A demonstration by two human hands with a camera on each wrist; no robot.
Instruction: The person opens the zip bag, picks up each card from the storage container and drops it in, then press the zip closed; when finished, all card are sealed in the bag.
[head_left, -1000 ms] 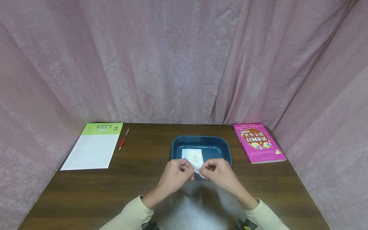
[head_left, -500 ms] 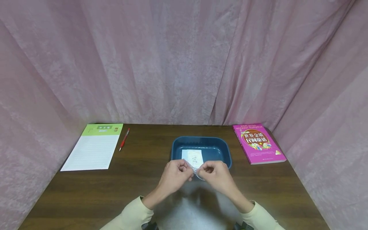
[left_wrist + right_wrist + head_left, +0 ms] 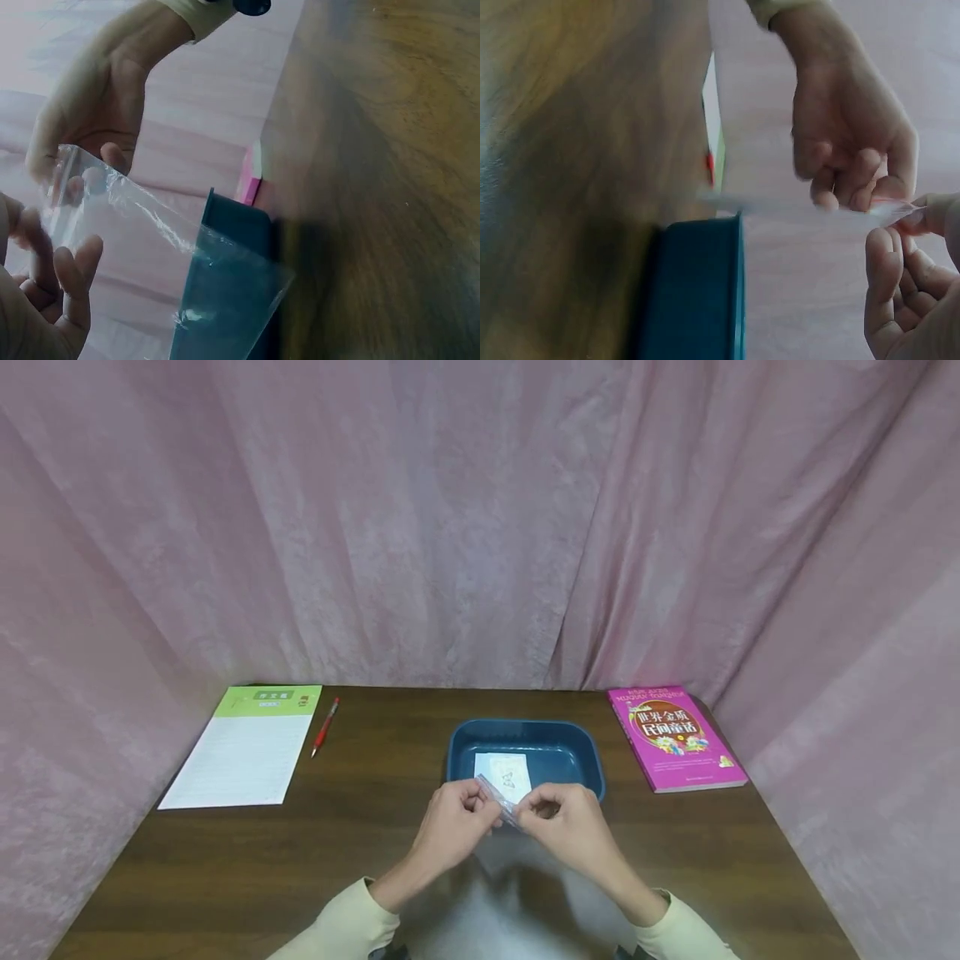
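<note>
Between my two hands hangs a clear plastic zip bag (image 3: pixel 150 217), its top edge pinched at both ends. My left hand (image 3: pixel 456 817) grips one end between thumb and fingers. The other end is pinched by my right hand (image 3: pixel 566 818), its fingers curled. In the right wrist view the bag (image 3: pixel 817 214) appears edge-on as a thin strip. Both hands are over the near side of a dark blue tray (image 3: pixel 525 722). A white card (image 3: pixel 504 768) with a small butterfly drawing lies inside the tray, its lower part partly covered by the bag.
On the left of the brown wooden table (image 3: pixel 225 877) lie a lined writing pad (image 3: pixel 240 760) with a green header and a red pen (image 3: pixel 326 727). A pink book (image 3: pixel 675 739) lies at the right. Pink curtains (image 3: pixel 450 527) enclose the table's back and sides.
The bag's top edge has turned and straightened between the hands, now showing as a slanted strip. Both hands stay almost in place over the tray's near side.
</note>
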